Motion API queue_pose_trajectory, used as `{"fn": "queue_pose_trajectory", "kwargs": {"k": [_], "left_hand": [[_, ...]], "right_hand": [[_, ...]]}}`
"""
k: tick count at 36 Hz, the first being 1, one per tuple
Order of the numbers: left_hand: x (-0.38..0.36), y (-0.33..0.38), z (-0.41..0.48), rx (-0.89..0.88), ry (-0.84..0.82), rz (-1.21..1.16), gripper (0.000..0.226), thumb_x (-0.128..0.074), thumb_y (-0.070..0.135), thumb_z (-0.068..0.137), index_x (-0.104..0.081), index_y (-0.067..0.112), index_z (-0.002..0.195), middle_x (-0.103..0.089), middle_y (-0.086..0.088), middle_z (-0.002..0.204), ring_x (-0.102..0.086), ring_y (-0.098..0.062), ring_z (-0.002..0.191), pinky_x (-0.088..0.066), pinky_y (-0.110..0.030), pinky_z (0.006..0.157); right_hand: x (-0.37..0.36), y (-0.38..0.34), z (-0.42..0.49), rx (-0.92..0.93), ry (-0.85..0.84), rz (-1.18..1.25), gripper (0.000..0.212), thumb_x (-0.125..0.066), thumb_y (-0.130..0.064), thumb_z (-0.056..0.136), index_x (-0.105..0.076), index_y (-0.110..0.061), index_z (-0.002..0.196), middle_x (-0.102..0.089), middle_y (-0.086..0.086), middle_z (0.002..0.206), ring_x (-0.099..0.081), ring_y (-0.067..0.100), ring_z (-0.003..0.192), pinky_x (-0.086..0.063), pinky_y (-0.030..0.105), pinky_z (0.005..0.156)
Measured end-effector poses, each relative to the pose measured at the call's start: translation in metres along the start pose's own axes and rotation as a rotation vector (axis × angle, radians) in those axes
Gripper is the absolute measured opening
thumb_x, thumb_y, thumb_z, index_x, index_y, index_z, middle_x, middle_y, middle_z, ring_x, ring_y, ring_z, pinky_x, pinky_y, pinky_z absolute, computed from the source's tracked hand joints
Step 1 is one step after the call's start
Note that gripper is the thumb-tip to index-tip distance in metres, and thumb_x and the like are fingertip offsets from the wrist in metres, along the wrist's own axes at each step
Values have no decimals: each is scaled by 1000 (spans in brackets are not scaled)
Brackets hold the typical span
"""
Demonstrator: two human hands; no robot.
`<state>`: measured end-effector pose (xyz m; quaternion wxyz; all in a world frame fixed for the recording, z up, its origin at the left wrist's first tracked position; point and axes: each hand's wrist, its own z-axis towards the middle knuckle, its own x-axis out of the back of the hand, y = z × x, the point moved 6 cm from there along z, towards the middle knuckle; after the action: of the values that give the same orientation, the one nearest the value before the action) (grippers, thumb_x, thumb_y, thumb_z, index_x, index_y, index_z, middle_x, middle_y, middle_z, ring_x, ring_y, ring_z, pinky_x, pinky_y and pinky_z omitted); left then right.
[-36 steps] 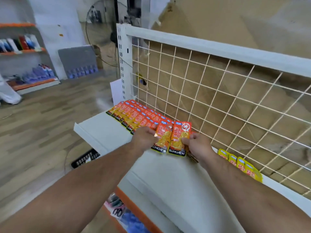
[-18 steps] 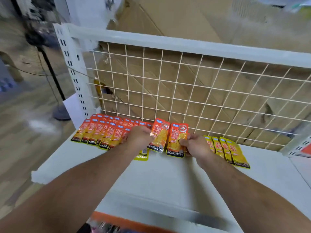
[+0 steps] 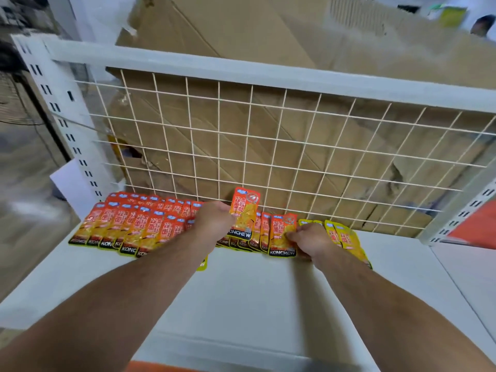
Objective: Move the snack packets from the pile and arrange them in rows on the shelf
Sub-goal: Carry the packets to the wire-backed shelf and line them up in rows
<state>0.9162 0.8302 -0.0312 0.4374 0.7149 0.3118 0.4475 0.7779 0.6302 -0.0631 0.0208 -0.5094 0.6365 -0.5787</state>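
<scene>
Head view looks steeply down (close) over the shelf [image 3: 241, 291].

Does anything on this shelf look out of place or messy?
Yes: one yellow packet pokes out from under the left forearm, in front of the orange rows, apart from the other yellow packets on the right.

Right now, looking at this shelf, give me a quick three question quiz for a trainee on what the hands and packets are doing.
1. True or false: the left hand grips the raised orange packet.
2. The right hand pinches the lower orange packet. What lies to that hand's right? A yellow packets, B blue bottles, C a green box.
3. Fill in: behind the packets stands a white wire ___.
Key: 1 true; 2 A; 3 grid.
</scene>
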Motion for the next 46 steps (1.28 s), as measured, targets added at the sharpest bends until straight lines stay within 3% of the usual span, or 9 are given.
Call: {"fn": "queue_pose_trajectory", "kwargs": {"k": [5,7,10,17,27,30,35,41,46], "left_hand": [[-1,3,-1,2,12,37,25,-68,9,89,-60,21,69,-65,0,76,-58,-18,73,-53,-38,78],[-2,3,0,8,18,45,24,-68,9,88,-60,20,69,-65,-2,78,-59,-19,73,-53,-38,77],[-2,0,2,22,46,4,23,-70,7,85,-61,21,69,-63,1,69,-57,-20,68,-47,-34,68],[-3,-6,3,39,55,-37,19,-71,5,84,-63,20,76,-66,-1,76,-57,-13,64,-43,-24,57],[-6,-10,1,23,64,-51,19,-72,4,83,-62,20,78,-61,3,73,-55,-12,66,-38,-23,54],[-7,-13,0,32,57,-50,14,-73,6,83,-66,14,93,-63,0,80,-55,-13,69,-39,-23,56],[-10,-16,-6,70,48,-86,16,-73,7,84,-64,16,95,-61,1,78,-54,-12,66,-40,-23,54],[-11,-24,-14,101,30,-116,16,-73,7,84,-68,14,97,-66,-2,86,-58,-14,73,-44,-24,59],[-8,-35,-21,120,-7,-129,17,-76,8,80,-68,15,93,-72,-6,94,-68,-23,88,-56,-35,73]], "right_hand": [[-6,-14,12,19,-19,-225,20,-66,-22,89,-66,-9,75,-63,9,72,-61,26,68,-43,26,52],[-8,-19,12,58,-11,-364,22,-59,-24,92,-71,-4,94,-71,15,94,-68,31,90,-51,30,66],[-10,-25,10,113,34,-469,25,-54,-22,94,-68,-3,101,-69,18,113,-64,35,107,-50,34,84],[-11,-32,8,141,105,-600,20,-58,-18,88,-67,-8,103,-70,14,114,-66,33,106,-53,35,83],[-13,-34,1,223,143,-729,22,-52,-17,92,-64,-10,110,-69,12,115,-66,33,107,-54,35,83],[-11,-34,-2,240,149,-702,21,-52,-17,92,-64,-11,107,-70,13,113,-67,33,105,-53,35,82],[-10,-31,-7,263,164,-577,21,-52,-24,93,-69,-14,99,-72,10,103,-68,33,97,-51,32,74],[-24,-37,-16,315,54,-138,20,-61,-29,93,-68,-19,77,-67,2,71,-63,22,75,-40,26,63],[-42,-31,-28,222,-62,121,35,-69,-35,88,-69,-6,67,-58,-3,52,-52,15,54,-38,25,55]]}}
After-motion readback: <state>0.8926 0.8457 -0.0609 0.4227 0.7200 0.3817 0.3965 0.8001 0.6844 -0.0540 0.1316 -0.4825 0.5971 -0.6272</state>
